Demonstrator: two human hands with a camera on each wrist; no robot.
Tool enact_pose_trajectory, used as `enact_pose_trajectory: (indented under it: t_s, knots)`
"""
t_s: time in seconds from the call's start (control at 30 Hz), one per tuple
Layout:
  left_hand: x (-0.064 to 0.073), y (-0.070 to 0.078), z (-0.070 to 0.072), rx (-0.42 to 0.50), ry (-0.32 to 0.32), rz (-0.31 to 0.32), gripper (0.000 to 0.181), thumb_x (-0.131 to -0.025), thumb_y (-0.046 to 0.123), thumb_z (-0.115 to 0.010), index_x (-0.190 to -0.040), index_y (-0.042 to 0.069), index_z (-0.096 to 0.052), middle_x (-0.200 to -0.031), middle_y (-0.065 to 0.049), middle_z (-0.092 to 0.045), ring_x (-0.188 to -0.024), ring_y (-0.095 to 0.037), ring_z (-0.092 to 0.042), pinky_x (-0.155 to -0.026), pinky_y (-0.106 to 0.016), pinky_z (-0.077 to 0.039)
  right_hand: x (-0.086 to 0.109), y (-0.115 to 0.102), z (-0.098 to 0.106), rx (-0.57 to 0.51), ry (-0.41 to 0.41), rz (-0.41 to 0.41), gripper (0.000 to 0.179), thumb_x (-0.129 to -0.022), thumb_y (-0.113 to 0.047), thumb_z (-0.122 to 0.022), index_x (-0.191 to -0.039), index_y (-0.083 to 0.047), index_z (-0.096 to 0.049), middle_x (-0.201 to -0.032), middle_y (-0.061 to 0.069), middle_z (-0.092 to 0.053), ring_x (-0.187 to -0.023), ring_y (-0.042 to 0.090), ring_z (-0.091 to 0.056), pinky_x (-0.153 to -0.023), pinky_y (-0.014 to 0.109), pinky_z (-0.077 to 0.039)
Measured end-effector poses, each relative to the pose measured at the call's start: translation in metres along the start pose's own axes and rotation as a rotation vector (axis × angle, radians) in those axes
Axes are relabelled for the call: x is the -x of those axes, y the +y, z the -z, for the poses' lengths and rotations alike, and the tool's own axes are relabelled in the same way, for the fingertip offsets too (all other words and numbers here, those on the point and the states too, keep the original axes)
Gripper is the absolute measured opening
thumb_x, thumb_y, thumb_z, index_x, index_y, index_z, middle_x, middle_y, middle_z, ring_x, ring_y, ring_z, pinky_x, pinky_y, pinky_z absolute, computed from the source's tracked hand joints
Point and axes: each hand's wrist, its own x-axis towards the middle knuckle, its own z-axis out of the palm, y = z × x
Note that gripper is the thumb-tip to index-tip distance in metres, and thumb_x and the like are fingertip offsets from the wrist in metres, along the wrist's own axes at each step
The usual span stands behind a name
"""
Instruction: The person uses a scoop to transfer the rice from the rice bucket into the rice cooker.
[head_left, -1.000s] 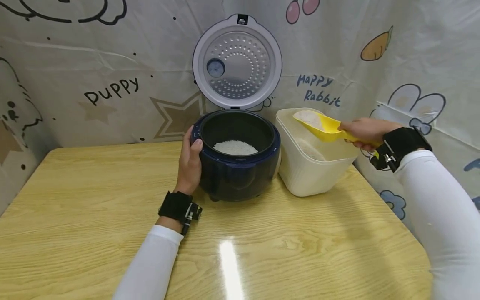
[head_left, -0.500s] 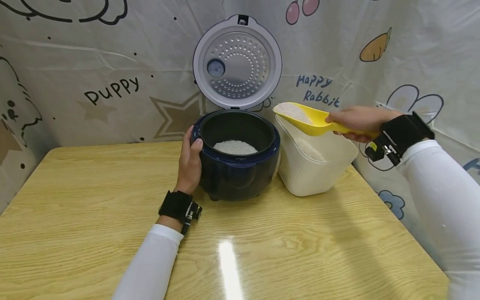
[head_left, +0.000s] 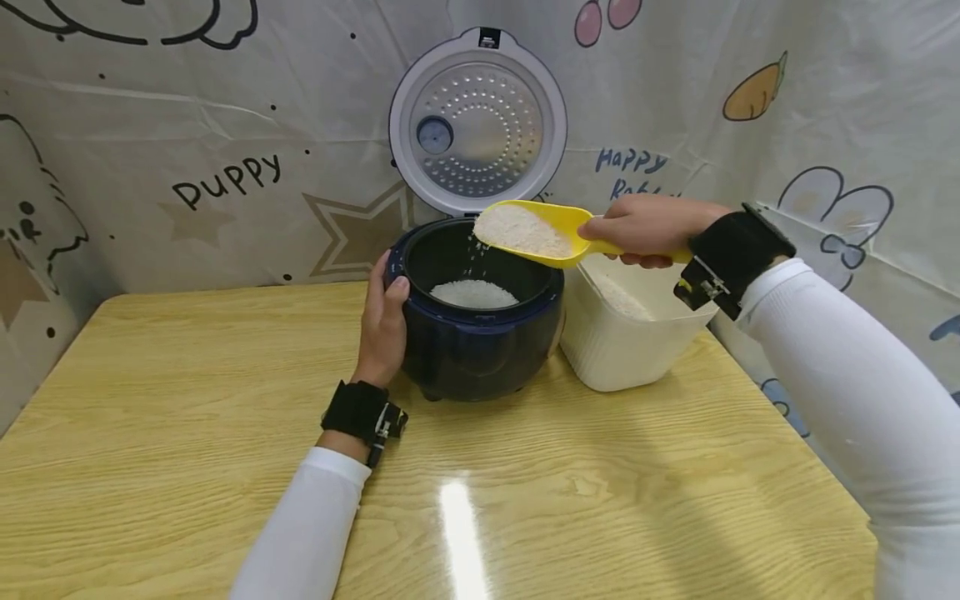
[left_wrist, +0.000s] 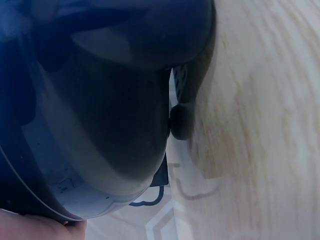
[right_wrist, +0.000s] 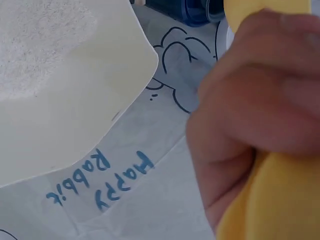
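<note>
While the left hand [head_left: 384, 329] grips the cooker [head_left: 480, 354], the right hand [head_left: 651, 227] clasps a scoop [head_left: 572, 227].

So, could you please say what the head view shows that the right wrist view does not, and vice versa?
Head view only: the left hand touching the rice cooker, rice grains falling from the yellow scoop, and the wooden table.

Right wrist view only: the whole word "Rabbit" on the backdrop, partly hidden by the right hand in the other.

Both: that hand gripping the scoop, rice in the cream bin, part of the rice cooker.
</note>
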Motion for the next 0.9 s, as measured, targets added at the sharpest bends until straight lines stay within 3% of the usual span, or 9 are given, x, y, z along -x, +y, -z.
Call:
enact_pose_trajectory:
  t_s: [0.2, 0.43, 0.63, 0.9]
  knots:
    - [0.0, 0.0, 0.0, -0.011, -0.001, 0.006, 0.077, -0.094, 0.054, -0.043, -0.163, 0.025, -0.028, -0.167, -0.007, -0.035, -0.15, -0.026, -0.037, -0.125, -0.051, -0.029, -0.008, -0.01, -0.004, 0.16, 0.072, 0.048, 0.05, -0.108, -0.05, -0.039, -0.08, -0.011, -0.056, -0.059, -0.003, -0.041, -0.048, 0.015, -0.042, -0.051, 0.029, -0.036]
    - [0.0, 0.0, 0.001, -0.008, -0.001, 0.005, 0.079, -0.093, 0.055, -0.043, -0.164, 0.023, -0.027, -0.168, -0.007, -0.034, -0.151, -0.026, -0.036, -0.125, -0.051, -0.029, -0.015, -0.016, -0.01, 0.237, 0.205, 0.094, 0.052, -0.107, -0.052, -0.041, -0.096, -0.008, -0.066, -0.065, -0.002, -0.047, -0.056, 0.017, -0.05, -0.054, 0.03, -0.042]
    - [0.0, 0.0, 0.001, -0.016, -0.001, 0.012, 0.078, -0.094, 0.055, -0.042, -0.164, 0.025, -0.027, -0.168, -0.007, -0.034, -0.151, -0.027, -0.037, -0.125, -0.051, -0.029, -0.021, -0.025, -0.017, 0.333, 0.361, 0.125, 0.049, -0.105, -0.052, -0.048, -0.097, -0.009, -0.071, -0.065, -0.003, -0.038, -0.06, 0.016, -0.043, -0.06, 0.03, -0.033]
    - [0.0, -0.001, 0.001, -0.031, -0.005, 0.018, 0.077, -0.094, 0.055, -0.042, -0.164, 0.027, -0.027, -0.168, -0.006, -0.034, -0.15, -0.027, -0.038, -0.126, -0.052, -0.029, -0.022, -0.031, -0.022, 0.316, 0.486, 0.154, 0.043, -0.098, -0.051, -0.063, -0.098, -0.009, -0.071, -0.071, 0.001, -0.045, -0.064, 0.018, -0.045, -0.06, 0.029, -0.032]
